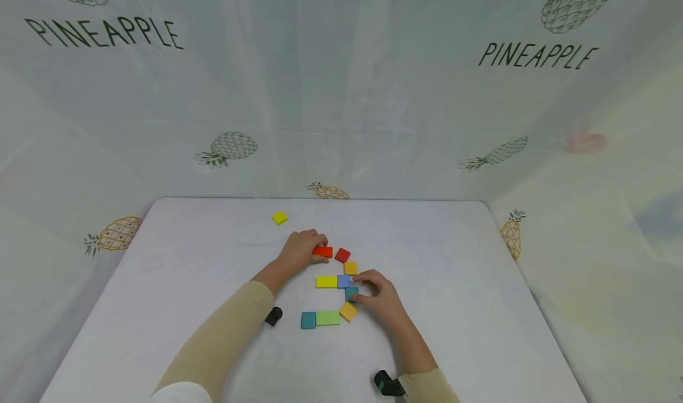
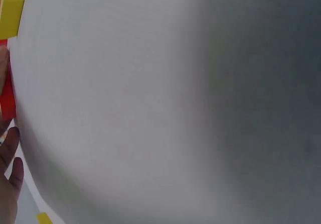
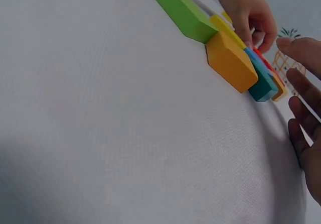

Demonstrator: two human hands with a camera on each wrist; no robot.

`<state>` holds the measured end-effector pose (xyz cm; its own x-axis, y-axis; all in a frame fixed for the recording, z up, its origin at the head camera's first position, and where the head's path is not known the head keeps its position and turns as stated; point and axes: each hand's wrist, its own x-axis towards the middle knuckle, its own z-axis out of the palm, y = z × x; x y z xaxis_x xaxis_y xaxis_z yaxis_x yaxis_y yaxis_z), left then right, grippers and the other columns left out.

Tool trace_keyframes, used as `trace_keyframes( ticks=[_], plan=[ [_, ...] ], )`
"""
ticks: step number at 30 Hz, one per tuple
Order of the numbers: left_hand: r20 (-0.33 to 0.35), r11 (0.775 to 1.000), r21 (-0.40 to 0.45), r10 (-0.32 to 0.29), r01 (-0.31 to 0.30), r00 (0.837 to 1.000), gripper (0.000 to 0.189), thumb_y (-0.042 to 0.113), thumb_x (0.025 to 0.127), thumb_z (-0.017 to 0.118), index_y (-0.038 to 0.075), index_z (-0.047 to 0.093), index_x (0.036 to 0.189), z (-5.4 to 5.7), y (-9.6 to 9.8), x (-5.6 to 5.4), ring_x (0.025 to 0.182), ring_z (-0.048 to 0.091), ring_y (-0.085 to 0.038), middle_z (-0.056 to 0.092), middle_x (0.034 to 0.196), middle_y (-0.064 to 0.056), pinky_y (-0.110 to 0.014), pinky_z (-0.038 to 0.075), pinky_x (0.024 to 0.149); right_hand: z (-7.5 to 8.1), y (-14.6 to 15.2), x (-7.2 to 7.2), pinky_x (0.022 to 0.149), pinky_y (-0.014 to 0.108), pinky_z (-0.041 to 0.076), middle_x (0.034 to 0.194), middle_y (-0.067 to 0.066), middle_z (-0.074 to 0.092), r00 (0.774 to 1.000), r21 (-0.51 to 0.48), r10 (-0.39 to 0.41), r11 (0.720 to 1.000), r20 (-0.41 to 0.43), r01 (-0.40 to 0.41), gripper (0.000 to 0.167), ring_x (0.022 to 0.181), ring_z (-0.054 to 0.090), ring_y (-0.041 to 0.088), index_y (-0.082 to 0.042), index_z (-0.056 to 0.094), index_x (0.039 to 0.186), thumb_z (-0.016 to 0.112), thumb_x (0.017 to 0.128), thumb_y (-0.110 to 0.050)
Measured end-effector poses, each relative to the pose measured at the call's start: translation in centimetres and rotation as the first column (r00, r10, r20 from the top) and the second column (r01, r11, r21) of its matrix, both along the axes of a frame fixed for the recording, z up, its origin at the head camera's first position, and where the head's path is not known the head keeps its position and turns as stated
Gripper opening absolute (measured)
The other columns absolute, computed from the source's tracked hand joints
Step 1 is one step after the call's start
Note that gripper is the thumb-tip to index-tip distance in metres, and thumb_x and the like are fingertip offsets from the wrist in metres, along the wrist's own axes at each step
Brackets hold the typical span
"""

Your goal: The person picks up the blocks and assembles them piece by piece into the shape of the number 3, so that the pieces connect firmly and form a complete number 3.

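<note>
On the white table my left hand point(image 1: 297, 252) pinches a red-orange rectangular block point(image 1: 324, 252) between thumb and fingers. Just right of it lies a tilted red block point(image 1: 342, 255), with an orange block point(image 1: 350, 268) below. My right hand point(image 1: 383, 299) has thumb and forefinger spread beside a blue block point(image 1: 344, 281) and a teal block point(image 1: 352, 291); whether they touch is hard to tell. Left of the blue one, a yellow rectangular block point(image 1: 326, 282) adjoins it. A turned yellow-orange block point(image 3: 231, 62), a green block point(image 3: 184, 12) and another teal block point(image 1: 308, 320) form the near end.
A single yellow block point(image 1: 280, 218) lies apart near the table's far edge. Black wrist devices show by the left forearm point(image 1: 274, 316) and right sleeve point(image 1: 388, 383). A pineapple-printed curtain point(image 1: 341, 95) hangs behind the table point(image 1: 453, 308).
</note>
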<state>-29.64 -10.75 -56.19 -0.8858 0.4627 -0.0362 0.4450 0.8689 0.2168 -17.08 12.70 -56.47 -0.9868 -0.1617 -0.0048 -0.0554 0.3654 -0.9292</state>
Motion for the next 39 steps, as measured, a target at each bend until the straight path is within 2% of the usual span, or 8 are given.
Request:
trace_keyframes(
  ticks=[3, 7, 14, 18, 22, 29, 33, 39],
  plan=[
    [0.013, 0.999, 0.041, 0.016, -0.017, 1.0, 0.041, 0.049, 0.078, 0.078, 0.022, 0.067, 0.107, -0.2, -0.7, 0.0, 0.085, 0.051, -0.013, 0.055, 0.091, 0.007, -0.033, 0.043, 0.08, 0.0, 0.0, -0.2, 0.101, 0.047, 0.04, 0.114, -0.004, 0.062, 0.999, 0.01, 0.02, 1.0, 0.025, -0.02, 0.029, 0.111, 0.052, 0.022, -0.019, 0.07, 0.109, 0.079, 0.082, -0.016],
    [0.058, 0.988, 0.144, 0.045, -0.053, 0.997, 0.039, 0.044, 0.078, 0.08, 0.022, 0.067, 0.107, -0.5, -1.4, 0.1, 0.087, 0.051, -0.013, 0.055, 0.092, 0.007, -0.031, 0.045, 0.082, 0.3, 0.1, -0.2, 0.102, 0.048, 0.039, 0.116, -0.006, 0.061, 0.998, 0.042, 0.039, 0.998, 0.045, -0.041, 0.03, 0.115, 0.051, 0.023, -0.02, 0.07, 0.11, 0.08, 0.082, -0.02],
    [0.16, 0.934, 0.331, 0.083, -0.133, 0.984, 0.034, 0.032, 0.079, 0.082, 0.019, 0.068, 0.107, -0.9, -2.5, 0.5, 0.09, 0.05, -0.015, 0.054, 0.095, 0.005, -0.029, 0.046, 0.084, 0.3, 0.4, -0.3, 0.103, 0.05, 0.038, 0.119, -0.005, 0.06, 0.995, 0.05, 0.098, 0.994, 0.017, -0.098, 0.035, 0.118, 0.05, 0.024, -0.018, 0.07, 0.114, 0.081, 0.081, -0.02],
    [0.184, 0.908, 0.395, 0.069, -0.138, 0.981, 0.033, 0.026, 0.079, 0.083, 0.017, 0.069, 0.107, -1.1, -3.1, 0.4, 0.091, 0.051, -0.015, 0.056, 0.097, 0.005, -0.03, 0.047, 0.086, 0.1, 0.7, -0.4, 0.103, 0.049, 0.038, 0.119, -0.005, 0.06, 0.994, 0.049, 0.104, 0.993, 0.015, -0.105, 0.036, 0.118, 0.05, 0.023, -0.019, 0.069, 0.115, 0.081, 0.081, -0.02],
    [0.183, 0.894, 0.429, 0.054, -0.129, 0.982, 0.031, 0.025, 0.08, 0.082, 0.016, 0.071, 0.107, -1.3, -3.6, 0.3, 0.092, 0.052, -0.014, 0.058, 0.099, 0.006, -0.031, 0.047, 0.087, 0.1, 0.8, -0.4, 0.103, 0.049, 0.038, 0.119, -0.005, 0.061, 0.995, 0.042, 0.102, 0.994, 0.016, -0.102, 0.035, 0.117, 0.05, 0.023, -0.018, 0.069, 0.115, 0.08, 0.082, -0.019],
    [0.228, 0.85, 0.488, 0.097, -0.2, 0.969, 0.025, 0.019, 0.081, 0.081, 0.016, 0.073, 0.105, -0.5, -3.8, 0.8, 0.096, 0.056, -0.016, 0.062, 0.101, 0.005, -0.034, 0.047, 0.092, 0.2, 0.7, -0.3, 0.103, 0.048, 0.038, 0.117, -0.006, 0.061, 0.996, 0.051, 0.088, 0.995, 0.027, -0.09, 0.034, 0.117, 0.05, 0.022, -0.02, 0.069, 0.113, 0.08, 0.081, -0.018],
    [0.238, 0.844, 0.493, 0.105, -0.213, 0.965, 0.025, 0.019, 0.082, 0.08, 0.016, 0.073, 0.106, -0.1, -3.6, 1.0, 0.097, 0.055, -0.017, 0.062, 0.102, 0.004, -0.035, 0.047, 0.093, 0.1, 0.6, -0.3, 0.103, 0.047, 0.038, 0.117, -0.006, 0.062, 0.996, 0.066, 0.088, 0.994, 0.029, -0.089, 0.034, 0.117, 0.051, 0.021, -0.02, 0.069, 0.113, 0.08, 0.081, -0.017],
    [0.234, 0.839, 0.497, 0.117, -0.222, 0.965, 0.024, 0.02, 0.082, 0.08, 0.016, 0.073, 0.104, -0.3, -3.3, 0.9, 0.096, 0.054, -0.016, 0.06, 0.101, 0.004, -0.033, 0.047, 0.092, 0.3, 0.6, -0.3, 0.104, 0.049, 0.037, 0.117, -0.005, 0.062, 0.996, 0.065, 0.083, 0.994, 0.045, -0.086, 0.035, 0.117, 0.051, 0.023, -0.019, 0.069, 0.114, 0.08, 0.081, -0.017]
  ],
)
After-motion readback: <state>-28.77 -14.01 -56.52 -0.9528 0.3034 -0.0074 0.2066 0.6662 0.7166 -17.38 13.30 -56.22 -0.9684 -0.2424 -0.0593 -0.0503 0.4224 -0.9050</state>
